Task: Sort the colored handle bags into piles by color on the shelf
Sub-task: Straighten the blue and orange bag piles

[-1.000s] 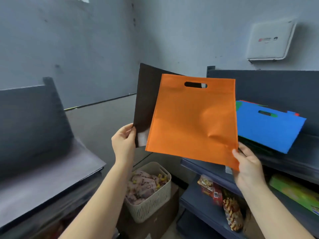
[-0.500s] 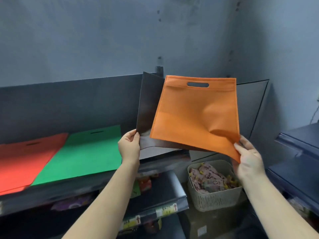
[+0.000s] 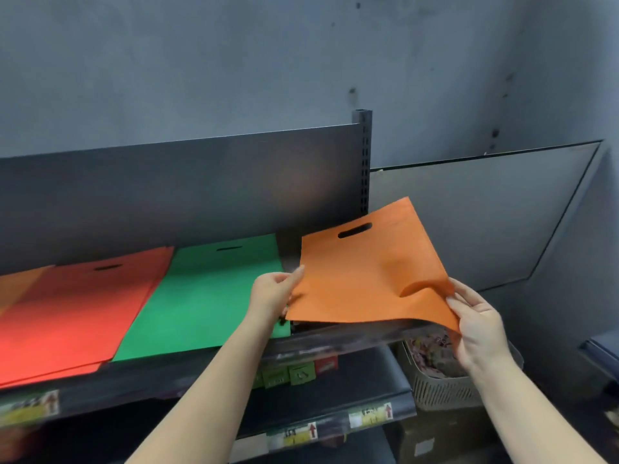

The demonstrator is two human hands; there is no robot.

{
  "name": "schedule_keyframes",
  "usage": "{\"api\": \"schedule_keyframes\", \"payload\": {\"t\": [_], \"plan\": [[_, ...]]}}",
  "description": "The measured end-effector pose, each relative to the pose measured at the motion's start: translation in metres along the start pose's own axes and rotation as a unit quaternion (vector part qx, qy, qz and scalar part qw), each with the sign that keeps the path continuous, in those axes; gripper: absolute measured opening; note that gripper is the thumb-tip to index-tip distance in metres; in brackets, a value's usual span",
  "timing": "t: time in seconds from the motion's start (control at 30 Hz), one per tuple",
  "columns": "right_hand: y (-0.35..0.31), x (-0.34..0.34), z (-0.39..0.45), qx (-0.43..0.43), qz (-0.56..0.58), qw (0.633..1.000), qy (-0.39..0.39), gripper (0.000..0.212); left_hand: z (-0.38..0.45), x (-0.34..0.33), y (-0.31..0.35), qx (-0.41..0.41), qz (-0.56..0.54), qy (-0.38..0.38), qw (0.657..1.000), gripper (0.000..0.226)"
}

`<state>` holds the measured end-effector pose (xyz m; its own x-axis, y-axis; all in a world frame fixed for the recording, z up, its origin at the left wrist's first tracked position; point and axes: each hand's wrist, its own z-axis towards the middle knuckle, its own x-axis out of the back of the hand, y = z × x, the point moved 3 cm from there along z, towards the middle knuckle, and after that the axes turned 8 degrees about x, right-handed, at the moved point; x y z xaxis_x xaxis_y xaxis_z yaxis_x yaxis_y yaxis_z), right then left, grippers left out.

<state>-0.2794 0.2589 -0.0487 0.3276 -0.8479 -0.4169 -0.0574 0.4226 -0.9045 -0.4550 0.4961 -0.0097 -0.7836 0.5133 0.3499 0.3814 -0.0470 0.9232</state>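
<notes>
The dark grey metal shelf (image 3: 207, 358) has an upright back panel and a slotted post at its right end; a green handle bag (image 3: 207, 296) lies flat on it near the middle; just to its left lies a red handle bag (image 3: 73, 313) on a small pile, edges overlapping; at the far left an orange bag (image 3: 16, 283) shows partly.

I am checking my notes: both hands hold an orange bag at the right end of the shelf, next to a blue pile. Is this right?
Not quite. The pile beside the orange bag is green, not blue, as the head view shows. The left hand and right hand do hold the bag.
</notes>
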Motion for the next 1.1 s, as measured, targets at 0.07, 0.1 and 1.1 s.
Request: {"api": "schedule_keyframes", "payload": {"t": [0.07,0.1,1.1], "plan": [[0.002,-0.001,-0.003,0.011,-0.029,1.0,-0.004,0.026,-0.001,0.004,-0.002,-0.005,0.056,-0.032,0.998,0.048],[0.002,-0.002,-0.006,0.017,-0.045,0.999,-0.009,0.026,-0.003,0.007,-0.002,-0.021,0.089,-0.034,0.995,0.056],[0.107,-0.375,-0.283,0.2,-0.161,0.91,-0.326,0.031,-0.148,0.44,-0.183,-0.086,-0.171,0.372,0.908,0.022]]}}
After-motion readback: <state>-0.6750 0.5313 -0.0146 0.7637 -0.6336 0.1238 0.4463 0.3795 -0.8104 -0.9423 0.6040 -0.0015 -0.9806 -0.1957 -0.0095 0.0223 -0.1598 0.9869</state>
